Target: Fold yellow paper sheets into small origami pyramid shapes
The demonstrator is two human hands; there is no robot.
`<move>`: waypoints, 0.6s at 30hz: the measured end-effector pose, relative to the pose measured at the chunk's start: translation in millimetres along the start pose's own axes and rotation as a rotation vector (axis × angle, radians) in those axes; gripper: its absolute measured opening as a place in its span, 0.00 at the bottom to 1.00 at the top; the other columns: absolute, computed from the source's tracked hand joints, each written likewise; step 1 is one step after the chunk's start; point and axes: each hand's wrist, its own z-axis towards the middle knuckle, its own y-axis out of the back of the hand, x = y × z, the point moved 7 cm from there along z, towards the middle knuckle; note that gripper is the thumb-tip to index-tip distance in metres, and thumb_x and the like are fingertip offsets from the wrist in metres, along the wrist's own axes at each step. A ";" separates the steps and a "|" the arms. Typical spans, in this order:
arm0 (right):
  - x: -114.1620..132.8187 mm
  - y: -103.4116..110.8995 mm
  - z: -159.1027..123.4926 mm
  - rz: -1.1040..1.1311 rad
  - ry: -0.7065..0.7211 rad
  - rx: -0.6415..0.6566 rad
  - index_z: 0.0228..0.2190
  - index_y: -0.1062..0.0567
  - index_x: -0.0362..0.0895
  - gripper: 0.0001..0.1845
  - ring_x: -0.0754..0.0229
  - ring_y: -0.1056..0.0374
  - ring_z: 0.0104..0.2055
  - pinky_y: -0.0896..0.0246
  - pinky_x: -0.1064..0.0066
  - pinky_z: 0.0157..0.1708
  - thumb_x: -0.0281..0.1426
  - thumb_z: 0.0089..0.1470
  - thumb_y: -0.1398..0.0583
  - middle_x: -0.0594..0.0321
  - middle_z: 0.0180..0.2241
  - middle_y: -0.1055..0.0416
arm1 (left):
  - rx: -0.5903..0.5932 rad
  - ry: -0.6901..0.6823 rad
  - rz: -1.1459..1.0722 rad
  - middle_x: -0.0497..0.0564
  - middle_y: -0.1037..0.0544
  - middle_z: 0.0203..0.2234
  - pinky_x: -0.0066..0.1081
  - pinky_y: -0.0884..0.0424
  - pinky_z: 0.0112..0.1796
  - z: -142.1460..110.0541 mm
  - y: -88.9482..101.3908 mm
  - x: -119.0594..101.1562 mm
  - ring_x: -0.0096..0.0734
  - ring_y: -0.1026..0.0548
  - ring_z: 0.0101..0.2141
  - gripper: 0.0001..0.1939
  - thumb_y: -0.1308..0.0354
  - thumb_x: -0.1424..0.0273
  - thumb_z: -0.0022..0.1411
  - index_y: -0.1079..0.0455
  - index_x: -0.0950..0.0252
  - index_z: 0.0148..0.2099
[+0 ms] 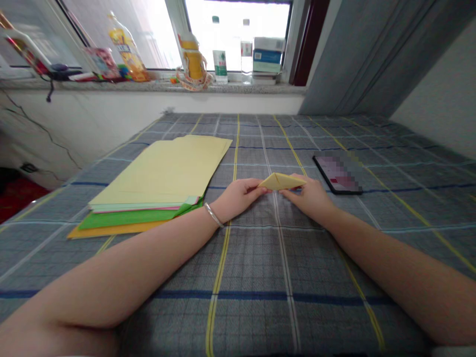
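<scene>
A small piece of folded yellow paper [281,181] is held just above the plaid cloth, between my two hands. It has a low peak in the middle and a crease showing on its near face. My left hand [243,194], with a silver bangle at the wrist, pinches its left corner between thumb and fingers. At the right end, my right hand [311,197] grips the other corner, its thumb below and its fingers partly hidden behind the paper.
A stack of coloured paper [163,168], pale yellow on top, lies to the left. On the right rests a phone [336,173] with a blurred screen. Plaid cloth [253,267] covers the surface. Bottles [220,64] and boxes [267,57] stand along the windowsill.
</scene>
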 end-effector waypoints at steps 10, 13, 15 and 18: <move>27.6 26.8 -11.4 -0.006 0.394 -0.327 0.41 0.29 0.49 0.15 0.52 0.31 0.45 0.36 0.56 0.45 0.32 0.51 0.35 0.59 0.40 0.25 | -0.183 -0.106 0.278 0.48 0.22 0.47 0.35 0.31 0.49 -5.2 13.3 -7.5 0.34 0.25 0.48 0.15 0.50 0.68 0.67 0.27 0.58 0.51; 39.0 29.0 -15.1 -0.021 0.499 -0.309 0.37 0.28 0.49 0.09 0.55 0.29 0.42 0.36 0.58 0.45 0.31 0.53 0.36 0.61 0.37 0.24 | -0.192 -0.170 0.307 0.48 0.22 0.47 0.36 0.31 0.50 -6.3 11.9 -13.5 0.34 0.25 0.47 0.13 0.48 0.69 0.66 0.27 0.60 0.50; 43.7 28.1 -16.5 -0.030 0.535 -0.289 0.35 0.28 0.48 0.06 0.56 0.29 0.41 0.36 0.59 0.44 0.31 0.53 0.36 0.61 0.36 0.23 | -0.200 -0.221 0.321 0.49 0.21 0.46 0.36 0.31 0.50 -7.2 11.3 -19.2 0.33 0.24 0.47 0.12 0.47 0.72 0.65 0.27 0.61 0.49; 48.5 25.0 -18.0 -0.041 0.567 -0.265 0.34 0.27 0.48 0.05 0.57 0.29 0.40 0.35 0.60 0.43 0.30 0.53 0.36 0.62 0.36 0.23 | -0.213 -0.333 0.325 0.49 0.21 0.44 0.37 0.31 0.49 -10.3 10.4 -31.1 0.32 0.24 0.46 0.12 0.45 0.73 0.64 0.27 0.61 0.49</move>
